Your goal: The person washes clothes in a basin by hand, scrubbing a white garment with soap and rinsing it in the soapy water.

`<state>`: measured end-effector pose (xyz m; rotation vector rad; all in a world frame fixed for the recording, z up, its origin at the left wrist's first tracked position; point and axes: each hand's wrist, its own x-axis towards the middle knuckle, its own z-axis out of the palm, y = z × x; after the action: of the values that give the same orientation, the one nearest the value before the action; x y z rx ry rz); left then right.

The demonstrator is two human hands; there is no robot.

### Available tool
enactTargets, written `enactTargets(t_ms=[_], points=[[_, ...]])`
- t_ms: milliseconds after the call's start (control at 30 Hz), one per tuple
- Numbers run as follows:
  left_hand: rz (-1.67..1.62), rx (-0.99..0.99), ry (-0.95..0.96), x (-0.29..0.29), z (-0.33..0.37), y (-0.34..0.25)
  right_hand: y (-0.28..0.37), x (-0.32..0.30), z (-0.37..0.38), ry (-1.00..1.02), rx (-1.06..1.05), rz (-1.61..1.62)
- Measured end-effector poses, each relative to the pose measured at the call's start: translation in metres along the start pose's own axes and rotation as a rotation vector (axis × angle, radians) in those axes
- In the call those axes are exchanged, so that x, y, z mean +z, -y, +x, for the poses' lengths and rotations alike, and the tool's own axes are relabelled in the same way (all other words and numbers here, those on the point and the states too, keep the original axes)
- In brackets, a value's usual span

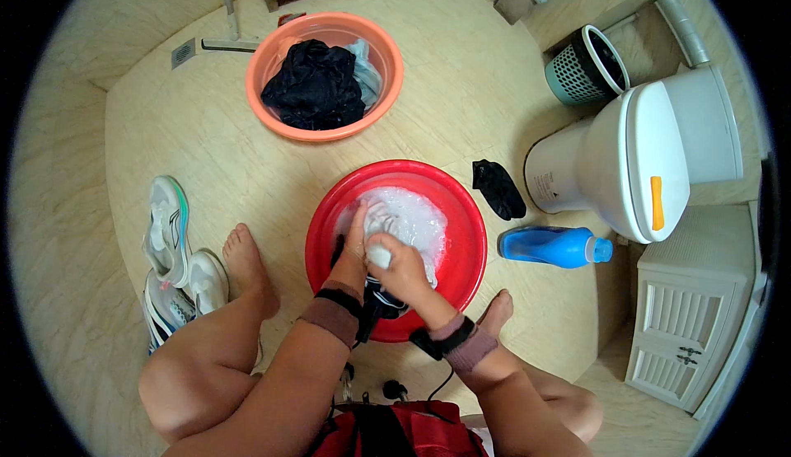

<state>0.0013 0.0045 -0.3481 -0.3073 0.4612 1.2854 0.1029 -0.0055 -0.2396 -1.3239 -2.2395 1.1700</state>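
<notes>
A red basin [478, 243] with sudsy water stands on the floor between my feet. A wet article, white and dark with pale stripes [386, 299], lies in it, partly under foam; whether it is a garment or a shoe I cannot make out. My left hand [354, 230] is at the basin's left side, gripping the article's edge, its fingers partly hidden. Over the middle of the basin my right hand [400, 271] is closed on a smooth white rounded object [379, 256], most of it covered by the fingers. Both wrists wear dark straps over brownish cuffs.
Beyond the basin sits an orange tub [395, 78] with dark and pale clothes. To the right are a black cloth [498, 189], a blue bottle [544, 245], a toilet [610, 156], a wastebasket [581, 70] and a white cabinet [688, 317]. Several sneakers [169, 234] stand at left.
</notes>
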Motion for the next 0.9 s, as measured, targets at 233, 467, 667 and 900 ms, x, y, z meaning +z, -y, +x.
enactTargets(t_ms=[233,467,667,900], points=[[0.077,0.187,0.020,-0.046,0.010,0.028,0.015,0.014,0.011,-0.083,-0.041,-0.169],[-0.022,-0.021,-0.059,-0.007,0.014,0.026,-0.029,0.001,0.048,-0.377,0.254,-0.170],[0.250,0.165,-0.204,-0.022,0.013,0.031,-0.021,0.025,0.026,-0.384,0.155,-0.158],[0.409,0.382,-0.412,0.014,0.011,0.010,-0.134,-0.014,0.055,-0.333,0.575,-0.232]])
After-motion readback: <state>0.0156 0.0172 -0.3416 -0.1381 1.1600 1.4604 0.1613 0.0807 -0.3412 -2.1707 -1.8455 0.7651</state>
